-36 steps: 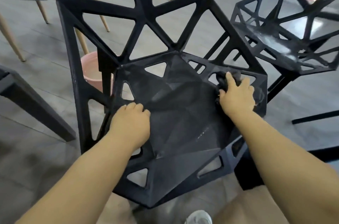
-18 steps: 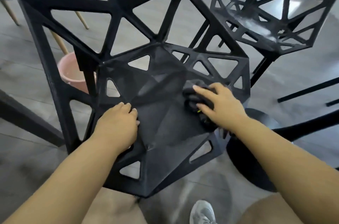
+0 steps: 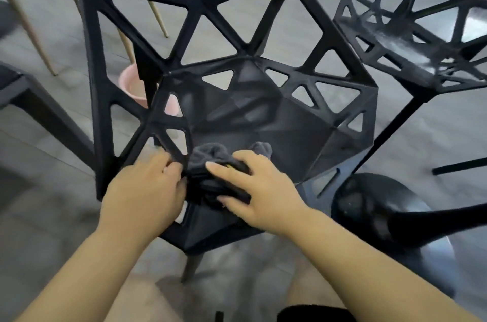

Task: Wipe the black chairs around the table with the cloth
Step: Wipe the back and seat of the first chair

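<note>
Cloth point(image 3: 208, 155) sat bunched at the front-left of the near chair point(image 3: 290, 124) seat, right hand point(image 3: 259, 187) pressing it down with fingers spread. Beside it the left hand point(image 3: 143, 190) curled against its edge; couldn't tell whether it pinched cloth or rim. Likely mid-wipe on this seat; second chair point(image 3: 411, 39) looked streaked, probably still pending.

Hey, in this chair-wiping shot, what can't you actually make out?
Head view only:
- Left hand: fingertips hidden against the cloth; grip unclear.
- Cloth: mostly covered by the right hand.
- Pink bucket: largely behind the near chair's frame; contents unseen.
- Second chair: cut off by the right edge, blurred.
</note>
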The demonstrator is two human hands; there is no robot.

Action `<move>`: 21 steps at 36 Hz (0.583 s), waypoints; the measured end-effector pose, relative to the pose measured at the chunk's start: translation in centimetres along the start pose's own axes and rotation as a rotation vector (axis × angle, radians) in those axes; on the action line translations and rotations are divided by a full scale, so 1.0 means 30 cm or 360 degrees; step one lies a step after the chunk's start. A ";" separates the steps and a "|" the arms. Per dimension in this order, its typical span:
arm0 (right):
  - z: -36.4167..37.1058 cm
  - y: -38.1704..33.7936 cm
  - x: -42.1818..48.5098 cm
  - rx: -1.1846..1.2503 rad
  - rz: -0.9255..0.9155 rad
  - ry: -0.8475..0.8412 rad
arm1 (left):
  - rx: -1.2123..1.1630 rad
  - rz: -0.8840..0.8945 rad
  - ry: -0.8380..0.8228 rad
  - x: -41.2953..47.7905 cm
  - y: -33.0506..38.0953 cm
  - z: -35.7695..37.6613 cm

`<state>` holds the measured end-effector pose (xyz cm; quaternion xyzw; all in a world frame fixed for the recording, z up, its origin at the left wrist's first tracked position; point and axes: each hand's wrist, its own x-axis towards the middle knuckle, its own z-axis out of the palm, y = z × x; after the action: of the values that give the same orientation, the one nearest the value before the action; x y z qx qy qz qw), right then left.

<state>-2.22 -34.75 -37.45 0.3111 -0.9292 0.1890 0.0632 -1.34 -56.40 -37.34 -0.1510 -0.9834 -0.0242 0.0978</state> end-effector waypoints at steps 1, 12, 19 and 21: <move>-0.019 0.042 -0.015 -0.0008 -0.0035 0.0001 | 0.0029 -0.0026 0.0022 -0.021 0.008 0.001; -0.198 0.486 -0.085 -0.0279 0.1526 0.0590 | 0.0061 -0.0216 -0.0038 -0.042 0.063 0.008; -0.072 0.207 -0.036 -0.0206 0.0945 0.0587 | 0.0103 -0.0285 -0.0017 0.009 0.100 0.008; -0.026 0.106 -0.031 -0.0085 0.0558 0.0498 | 0.0134 -0.0293 -0.0060 0.039 0.106 0.010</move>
<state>-3.41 -31.59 -37.94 0.1102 -0.9526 0.2185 0.1809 -1.54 -53.01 -37.33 -0.0562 -0.9949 0.0111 0.0831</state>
